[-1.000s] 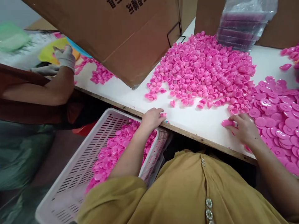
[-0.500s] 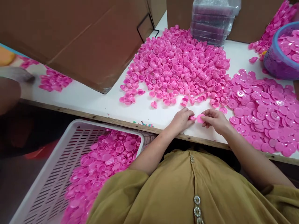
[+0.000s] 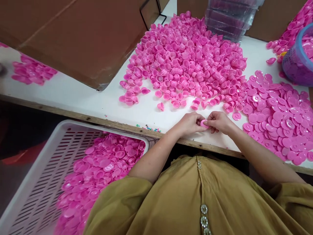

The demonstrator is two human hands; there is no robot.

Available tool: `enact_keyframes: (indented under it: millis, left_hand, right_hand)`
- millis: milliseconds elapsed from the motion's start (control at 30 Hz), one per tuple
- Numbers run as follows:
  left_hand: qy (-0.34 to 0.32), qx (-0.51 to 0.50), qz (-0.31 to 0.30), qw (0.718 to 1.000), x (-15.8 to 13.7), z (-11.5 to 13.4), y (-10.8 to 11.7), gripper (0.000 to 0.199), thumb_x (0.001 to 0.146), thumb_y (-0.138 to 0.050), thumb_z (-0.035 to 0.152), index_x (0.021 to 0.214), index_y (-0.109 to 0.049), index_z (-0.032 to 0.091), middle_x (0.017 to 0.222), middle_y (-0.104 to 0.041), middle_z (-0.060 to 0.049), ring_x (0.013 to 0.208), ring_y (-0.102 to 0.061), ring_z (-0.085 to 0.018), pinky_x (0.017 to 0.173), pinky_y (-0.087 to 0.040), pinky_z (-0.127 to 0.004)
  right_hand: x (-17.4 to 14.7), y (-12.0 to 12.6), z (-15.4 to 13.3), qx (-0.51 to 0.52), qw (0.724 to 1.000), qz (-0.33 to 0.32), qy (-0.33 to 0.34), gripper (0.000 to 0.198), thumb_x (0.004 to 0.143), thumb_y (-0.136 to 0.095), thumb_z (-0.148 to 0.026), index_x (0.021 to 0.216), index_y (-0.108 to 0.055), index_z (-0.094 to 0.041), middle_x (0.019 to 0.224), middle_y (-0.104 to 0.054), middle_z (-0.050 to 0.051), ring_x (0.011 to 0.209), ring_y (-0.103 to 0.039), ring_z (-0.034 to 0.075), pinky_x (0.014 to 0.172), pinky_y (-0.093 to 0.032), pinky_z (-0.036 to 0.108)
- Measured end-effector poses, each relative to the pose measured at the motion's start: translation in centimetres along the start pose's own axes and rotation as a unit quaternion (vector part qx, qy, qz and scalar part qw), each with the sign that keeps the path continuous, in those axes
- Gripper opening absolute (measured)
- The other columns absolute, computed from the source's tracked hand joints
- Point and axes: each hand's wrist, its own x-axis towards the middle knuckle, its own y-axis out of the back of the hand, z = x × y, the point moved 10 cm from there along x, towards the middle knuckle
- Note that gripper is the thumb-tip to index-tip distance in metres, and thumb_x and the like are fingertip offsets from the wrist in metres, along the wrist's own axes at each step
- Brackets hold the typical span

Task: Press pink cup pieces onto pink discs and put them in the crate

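Observation:
At the table's front edge my left hand (image 3: 191,124) and my right hand (image 3: 218,122) meet, fingers closed. A small pink saucer (image 3: 203,123) is pinched in my right fingertips and pressed against what my left fingers hold. That is a small pink toy cup, now mostly hidden by the fingers. Just beyond my hands spreads a large heap of pink toy cups (image 3: 186,63). To the right of my right hand lies a pile of flat pink saucers (image 3: 281,114), with one loose saucer (image 3: 237,116) near its left side.
Below the table edge at left, a white slotted crate (image 3: 58,130) holds many joined-looking pink pieces. A large cardboard box (image 3: 80,42) overhangs the table, beside a black wire stand (image 3: 160,13). Clear plastic packages (image 3: 227,19) and a blue-purple basket (image 3: 294,58) stand behind.
My right hand has moved left, bringing the saucer against the cup in my left hand. The view has shifted slightly. A person's blurred arm at far left has mostly left view.

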Motion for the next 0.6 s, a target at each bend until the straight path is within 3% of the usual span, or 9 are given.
enact_keyframes:
  millis: [100,267,467,533,600]
  left_hand:
    - [0.042,-0.041,-0.008,0.998,0.6,-1.1,0.1,0.024,0.07,-0.074,0.035,0.082,-0.065,0.016,0.076,-0.065,0.0,0.068,-0.06,-0.014,0.059,-0.043,-0.023]
    - [0.1,-0.082,-0.068,0.989,1.4,-2.1,-1.2,0.022,0.068,-0.072,0.026,0.079,-0.054,0.018,0.064,-0.055,0.006,0.048,-0.054,-0.008,0.045,-0.038,-0.019]
    - [0.091,-0.078,-0.095,0.988,1.7,-0.9,-2.3,0.015,0.071,-0.064,0.025,0.084,-0.06,0.018,0.058,-0.051,0.006,0.051,-0.055,-0.011,0.05,-0.043,-0.021]
    - [0.082,-0.042,-0.059,0.994,0.1,-0.5,-0.5,0.019,0.072,-0.062,0.028,0.087,-0.064,0.018,0.063,-0.058,0.003,0.059,-0.059,-0.013,0.057,-0.047,-0.024]
    - [0.083,0.0,-0.002,0.997,-3.5,-0.9,3.1,0.028,0.073,-0.062,0.036,0.095,-0.067,0.018,0.079,-0.068,-0.001,0.072,-0.063,-0.017,0.067,-0.05,-0.027]
  right_hand:
    - [0.1,-0.3,-0.1,0.0,0.999,-0.021,-0.026,0.034,0.074,-0.081,-0.03,0.072,-0.05,-0.016,0.052,-0.064,0.001,0.035,-0.056,0.011,0.029,-0.036,0.016]
    - [0.3,-0.7,-0.2,0.008,0.998,-0.047,-0.034,0.03,0.079,-0.078,-0.024,0.071,-0.049,-0.017,0.048,-0.062,-0.001,0.035,-0.056,0.011,0.03,-0.038,0.016]
    - [-0.5,-1.0,-0.2,0.035,0.999,-0.026,0.014,0.029,0.081,-0.075,-0.027,0.076,-0.048,-0.019,0.051,-0.062,-0.002,0.039,-0.059,0.012,0.035,-0.042,0.019]
    - [-1.3,0.2,-0.1,0.015,0.999,-0.009,0.044,0.025,0.083,-0.072,-0.031,0.079,-0.05,-0.019,0.056,-0.064,0.0,0.043,-0.06,0.013,0.039,-0.043,0.02]
    - [-2.2,3.4,0.0,-0.066,0.992,0.065,0.088,0.019,0.085,-0.067,-0.03,0.078,-0.054,-0.019,0.062,-0.065,0.001,0.049,-0.06,0.014,0.045,-0.043,0.022]
